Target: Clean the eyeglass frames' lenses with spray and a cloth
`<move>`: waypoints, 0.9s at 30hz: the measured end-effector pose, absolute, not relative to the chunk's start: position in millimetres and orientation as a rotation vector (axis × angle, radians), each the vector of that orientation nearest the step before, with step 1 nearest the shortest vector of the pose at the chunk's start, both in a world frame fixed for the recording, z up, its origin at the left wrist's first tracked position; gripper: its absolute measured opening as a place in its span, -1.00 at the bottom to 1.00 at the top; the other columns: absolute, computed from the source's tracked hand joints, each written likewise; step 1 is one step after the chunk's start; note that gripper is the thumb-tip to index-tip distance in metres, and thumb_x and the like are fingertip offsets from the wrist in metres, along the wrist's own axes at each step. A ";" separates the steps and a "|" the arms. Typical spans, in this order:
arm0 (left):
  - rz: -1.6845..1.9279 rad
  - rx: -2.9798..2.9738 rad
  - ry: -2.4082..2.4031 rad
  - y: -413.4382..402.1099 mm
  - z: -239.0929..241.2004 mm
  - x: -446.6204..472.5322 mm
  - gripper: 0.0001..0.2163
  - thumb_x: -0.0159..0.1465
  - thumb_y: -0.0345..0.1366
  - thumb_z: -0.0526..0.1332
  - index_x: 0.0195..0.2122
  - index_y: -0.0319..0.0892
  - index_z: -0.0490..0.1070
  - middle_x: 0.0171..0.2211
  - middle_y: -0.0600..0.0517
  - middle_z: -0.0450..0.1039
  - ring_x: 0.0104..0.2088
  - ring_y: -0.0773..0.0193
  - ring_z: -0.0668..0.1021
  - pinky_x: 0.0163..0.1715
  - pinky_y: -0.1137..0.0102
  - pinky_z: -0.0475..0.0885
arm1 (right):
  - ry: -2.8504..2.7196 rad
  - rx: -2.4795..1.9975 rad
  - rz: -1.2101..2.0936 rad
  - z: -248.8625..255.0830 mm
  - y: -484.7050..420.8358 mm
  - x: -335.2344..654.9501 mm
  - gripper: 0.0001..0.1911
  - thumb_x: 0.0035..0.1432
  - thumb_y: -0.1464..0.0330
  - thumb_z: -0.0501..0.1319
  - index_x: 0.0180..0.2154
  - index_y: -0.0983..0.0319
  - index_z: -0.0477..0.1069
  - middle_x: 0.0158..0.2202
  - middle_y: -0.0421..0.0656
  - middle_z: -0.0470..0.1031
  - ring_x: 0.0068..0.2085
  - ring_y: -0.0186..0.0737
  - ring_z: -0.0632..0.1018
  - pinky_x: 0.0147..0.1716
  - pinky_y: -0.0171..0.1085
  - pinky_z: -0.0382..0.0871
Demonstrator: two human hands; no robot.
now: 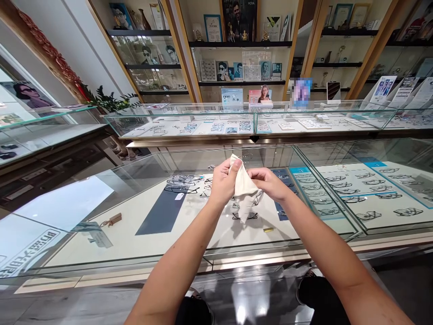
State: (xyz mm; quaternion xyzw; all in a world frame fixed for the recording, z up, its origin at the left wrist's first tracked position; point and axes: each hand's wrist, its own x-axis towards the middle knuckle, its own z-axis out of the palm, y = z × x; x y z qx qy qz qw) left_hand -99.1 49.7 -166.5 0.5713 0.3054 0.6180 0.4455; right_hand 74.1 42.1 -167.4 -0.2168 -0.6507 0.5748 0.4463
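A cream cleaning cloth [246,180] hangs in folds between my hands, above the glass top of the near display case. My left hand [225,180] is closed on it, the thumb pressing near its upper corner. On the other side my right hand [269,183] is curled against the cloth's edge, its fingertips partly behind the fabric. Whether anything is wrapped inside the folds is hidden. Under the hands, eyeglasses [245,216] lie inside the case, and a paler shape like the cloth's reflection shows on the glass.
The near glass display case [216,253] holds several rows of eyeglasses, a dark blue mat [158,212], a small brown tag [116,218] and a small yellow piece [268,230]. Another glass counter [203,118] runs behind it. Shelves [240,44] with pictures line the back wall.
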 end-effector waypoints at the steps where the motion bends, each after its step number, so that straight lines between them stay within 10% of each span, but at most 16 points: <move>1: 1.507 1.398 0.731 51.0 -167.3 -99.8 -0.40 0.18 0.35 0.45 -0.46 -0.16 0.43 -0.56 0.10 0.33 -0.53 0.37 0.32 -0.51 0.42 0.23 | -1.581 -0.542 1.423 -167.5 42.4 76.1 -0.46 0.04 -0.03 0.60 -0.51 0.20 0.45 -0.46 -0.26 0.37 -0.41 -0.30 0.33 -0.39 -0.29 0.19; 7: 1.271 1.346 0.544 48.7 -165.3 -101.7 -0.45 0.04 0.05 0.66 -0.14 -0.16 0.53 -0.35 0.06 0.56 -0.40 0.32 0.54 -0.34 0.43 0.50 | -1.433 -0.566 1.481 -168.2 40.8 84.4 -0.55 0.07 0.03 0.59 -0.43 0.21 0.51 -0.42 -0.23 0.48 -0.41 -0.32 0.39 -0.41 -0.32 0.24; 16: 1.562 1.420 0.699 45.9 -168.3 -95.9 -0.43 0.26 0.27 0.44 -0.44 -0.17 0.38 -0.56 0.15 0.31 -0.56 0.43 0.29 -0.53 0.49 0.25 | -1.493 -0.516 1.517 -172.8 39.2 69.7 -0.48 0.02 0.01 0.63 -0.46 0.23 0.47 -0.46 -0.26 0.39 -0.44 -0.36 0.33 -0.48 -0.35 0.15; 23: 1.351 1.375 0.579 48.3 -166.4 -97.7 -0.41 0.02 0.15 0.64 -0.14 -0.16 0.55 -0.39 0.08 0.54 -0.45 0.34 0.53 -0.42 0.45 0.46 | -1.401 -0.518 1.521 -169.0 39.1 77.8 -0.51 0.05 0.03 0.62 -0.40 0.23 0.48 -0.43 -0.26 0.41 -0.43 -0.37 0.35 -0.44 -0.35 0.20; 27: 1.459 1.394 0.685 48.4 -170.0 -96.0 -0.44 0.14 0.25 0.54 -0.41 -0.18 0.43 -0.56 0.15 0.35 -0.58 0.44 0.32 -0.57 0.49 0.24 | -1.550 -0.506 1.485 -173.8 40.9 70.1 -0.46 0.02 -0.02 0.63 -0.43 0.24 0.47 -0.42 -0.26 0.40 -0.39 -0.34 0.38 -0.36 -0.32 0.25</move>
